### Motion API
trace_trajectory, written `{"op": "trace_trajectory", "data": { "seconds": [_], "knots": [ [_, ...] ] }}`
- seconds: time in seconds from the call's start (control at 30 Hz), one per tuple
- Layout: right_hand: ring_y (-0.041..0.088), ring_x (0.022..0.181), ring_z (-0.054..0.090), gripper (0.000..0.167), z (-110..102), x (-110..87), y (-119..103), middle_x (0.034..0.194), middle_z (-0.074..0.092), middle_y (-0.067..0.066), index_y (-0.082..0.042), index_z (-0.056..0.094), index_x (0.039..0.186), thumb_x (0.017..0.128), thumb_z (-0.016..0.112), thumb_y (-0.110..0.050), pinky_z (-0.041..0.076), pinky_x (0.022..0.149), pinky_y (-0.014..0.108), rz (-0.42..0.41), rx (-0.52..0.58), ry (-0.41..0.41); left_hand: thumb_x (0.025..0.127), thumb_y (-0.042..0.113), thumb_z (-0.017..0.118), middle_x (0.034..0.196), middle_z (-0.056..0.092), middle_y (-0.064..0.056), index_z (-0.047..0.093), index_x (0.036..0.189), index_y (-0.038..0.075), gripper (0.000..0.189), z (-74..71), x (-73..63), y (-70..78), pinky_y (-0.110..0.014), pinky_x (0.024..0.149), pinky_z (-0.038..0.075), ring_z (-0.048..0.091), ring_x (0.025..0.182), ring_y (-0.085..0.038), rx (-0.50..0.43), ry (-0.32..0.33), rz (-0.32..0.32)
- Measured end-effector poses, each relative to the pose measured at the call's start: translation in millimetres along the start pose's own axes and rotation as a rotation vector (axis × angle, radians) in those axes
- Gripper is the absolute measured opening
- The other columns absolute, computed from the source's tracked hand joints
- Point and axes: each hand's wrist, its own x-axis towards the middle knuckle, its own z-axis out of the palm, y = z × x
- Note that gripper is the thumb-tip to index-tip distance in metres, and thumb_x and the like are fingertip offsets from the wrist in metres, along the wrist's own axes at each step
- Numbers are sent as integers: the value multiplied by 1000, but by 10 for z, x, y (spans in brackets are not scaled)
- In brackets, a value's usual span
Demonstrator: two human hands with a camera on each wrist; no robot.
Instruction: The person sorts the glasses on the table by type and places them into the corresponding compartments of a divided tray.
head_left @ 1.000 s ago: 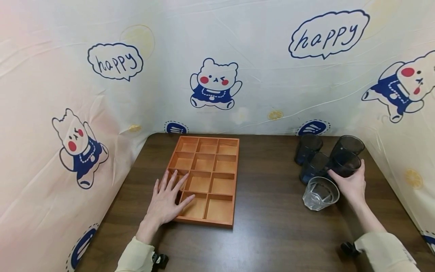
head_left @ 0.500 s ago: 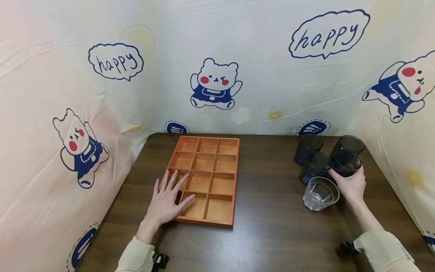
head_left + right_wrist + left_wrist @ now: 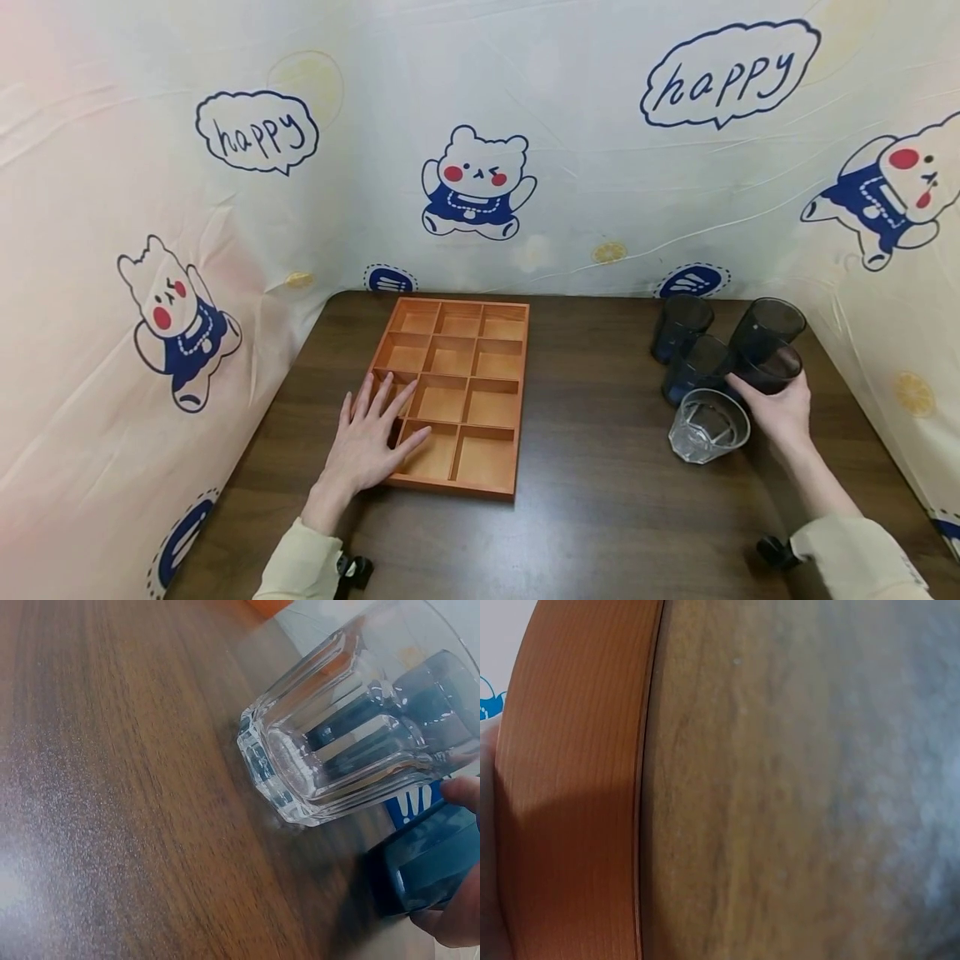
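Dark glass (image 3: 769, 371) rightward, seemingly within grip (image 3: 783, 413)

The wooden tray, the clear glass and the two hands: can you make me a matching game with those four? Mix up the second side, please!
Things:
1. wooden tray
2. clear glass
3. left hand
4. right hand

Clues:
A. gripping a dark glass
B. orange-brown, divided into compartments
C. fingers spread over the wooden tray
D. see-through, with no dark tint

Right pairs: 1-B, 2-D, 3-C, 4-A
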Motion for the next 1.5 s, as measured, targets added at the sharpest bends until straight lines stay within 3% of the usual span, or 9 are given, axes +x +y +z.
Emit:
{"op": "trace_trajectory", "data": {
  "seconds": [0.3, 0.43, 0.57, 0.7, 0.93, 1.07, 1.23, 1.33, 1.5],
  "knots": [
    [27, 151, 39, 94, -68, -8, 14, 166, 41, 17, -9, 29, 172, 96, 82, -25, 32, 132, 29, 30, -22, -36, 100, 76, 59, 185, 22, -15, 28, 175, 40, 88, 0, 1, 2, -77, 134, 8, 4, 174, -45, 2, -4, -1],
    [15, 141, 45, 92, -101, -37, 11, 148, 51, -6, -12, 30, 171, 97, 83, -25, 35, 121, 16, 38, 12, -34, 100, 76, 58, 185, 22, -15, 28, 175, 40, 88, -6, 14, 4, -77, 134, 8, 4, 174, -45, 2, -3, -1],
    [-2, 125, 47, 88, -139, -63, 21, 127, 44, -29, -16, 33, 168, 96, 84, -23, 35, 99, 2, 31, 46, -33, 100, 75, 59, 185, 22, -15, 29, 175, 40, 88, -20, 24, 11, -77, 134, 8, 4, 174, -45, 4, -4, -1],
    [-4, 125, 45, 83, -172, -82, 15, 128, 40, -28, -21, 32, 164, 99, 82, -25, 35, 94, 0, 37, 59, -49, 100, 75, 59, 185, 22, -15, 29, 175, 39, 88, -28, 23, 13, -77, 134, 8, 4, 173, -45, 5, -7, -2],
    [-9, 111, 42, 63, -209, -116, -4, 122, 39, -20, -36, 30, 137, 101, 80, -27, 36, 94, 1, 73, 107, -72, 100, 74, 60, 185, 23, -15, 29, 175, 40, 88, -13, 10, 7, -77, 134, 8, 5, 173, -45, 5, -2, 1],
    [-9, 108, 42, 59, -242, -128, 18, 121, 39, -20, -37, 30, 130, 101, 80, -23, 39, 89, 1, 36, 117, -102, 100, 75, 59, 185, 23, -15, 29, 175, 40, 88, -9, 7, 7, -77, 134, 8, 5, 173, -45, 4, -3, 0],
    [-11, 104, 48, 52, -327, -128, 77, 116, 48, -27, -39, 41, 126, 100, 81, -19, 43, 84, -1, -75, 102, -156, 100, 76, 59, 185, 23, -15, 29, 175, 40, 88, -18, 4, 14, -77, 134, 8, 4, 174, -45, 0, -9, -3],
    [-14, 98, 57, 50, -374, -139, 92, 106, 61, -32, -39, 51, 125, 98, 83, -13, 46, 81, 0, -105, 175, -200, 100, 75, 59, 185, 23, -15, 29, 175, 40, 88, -25, 3, 19, -77, 134, 8, 4, 174, -45, -1, -12, -7],
    [-15, 95, 63, 47, -424, -158, 64, 105, 69, -30, -35, 61, 126, 96, 84, -8, 47, 79, 1, -64, 346, -247, 100, 75, 59, 185, 23, -15, 29, 175, 39, 88, -23, 1, 24, -77, 134, 8, 4, 174, -45, 2, -12, -10]
  ]
}}
